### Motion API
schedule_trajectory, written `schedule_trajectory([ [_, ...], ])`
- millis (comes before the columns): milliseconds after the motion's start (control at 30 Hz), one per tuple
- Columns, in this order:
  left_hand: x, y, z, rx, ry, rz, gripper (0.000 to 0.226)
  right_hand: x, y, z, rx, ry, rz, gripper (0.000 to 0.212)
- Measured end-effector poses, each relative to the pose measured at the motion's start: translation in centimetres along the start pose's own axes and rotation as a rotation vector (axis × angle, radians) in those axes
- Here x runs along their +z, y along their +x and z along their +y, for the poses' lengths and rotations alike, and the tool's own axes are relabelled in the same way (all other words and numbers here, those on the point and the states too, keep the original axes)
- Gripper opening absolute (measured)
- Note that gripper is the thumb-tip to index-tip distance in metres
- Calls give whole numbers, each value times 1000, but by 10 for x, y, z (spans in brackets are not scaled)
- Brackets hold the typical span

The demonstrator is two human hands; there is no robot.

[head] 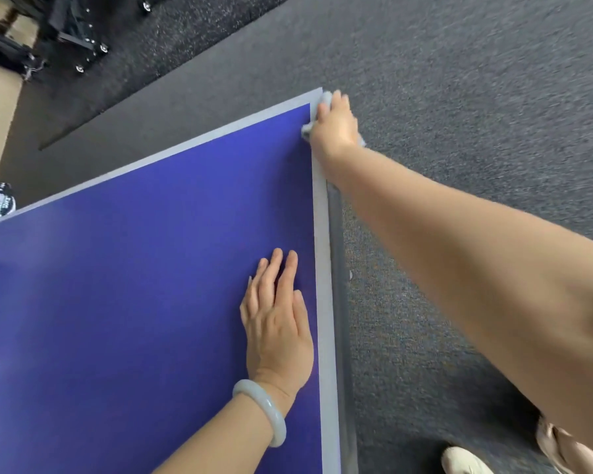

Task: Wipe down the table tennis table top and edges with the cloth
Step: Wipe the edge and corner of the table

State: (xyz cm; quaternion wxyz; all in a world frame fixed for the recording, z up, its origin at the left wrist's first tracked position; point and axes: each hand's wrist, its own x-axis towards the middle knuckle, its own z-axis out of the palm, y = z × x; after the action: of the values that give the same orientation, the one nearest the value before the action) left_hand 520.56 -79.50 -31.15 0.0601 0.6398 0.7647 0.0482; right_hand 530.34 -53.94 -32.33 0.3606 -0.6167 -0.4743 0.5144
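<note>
Right hand (334,126) presses pale grey cloth (306,131) on corner edge of blue table (117,285); left hand (278,323) flat on top.

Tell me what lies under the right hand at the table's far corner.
A pale grey cloth: only its fringes show around the right hand, which grips it. The hand hides the rest of the cloth and the part of the table border at the corner beneath it.

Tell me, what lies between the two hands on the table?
Nothing: between the left hand and the right hand with the cloth lies bare blue table, in the head view.
</note>
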Motion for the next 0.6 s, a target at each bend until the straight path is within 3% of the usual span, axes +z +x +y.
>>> schedule_trajectory([
  [133, 0, 1, 0, 11, -13, 13, 55, -9, 0, 0, 40, 136, 172, 44],
  [333, 2, 0, -3, 5, -16, 23, 52, 5, -49, 24, -51, 129, -58, 58],
  [600, 3, 0, -1, 8, 4, 29, 53, 4, -230, 99, -50, 313, -213, 56],
])
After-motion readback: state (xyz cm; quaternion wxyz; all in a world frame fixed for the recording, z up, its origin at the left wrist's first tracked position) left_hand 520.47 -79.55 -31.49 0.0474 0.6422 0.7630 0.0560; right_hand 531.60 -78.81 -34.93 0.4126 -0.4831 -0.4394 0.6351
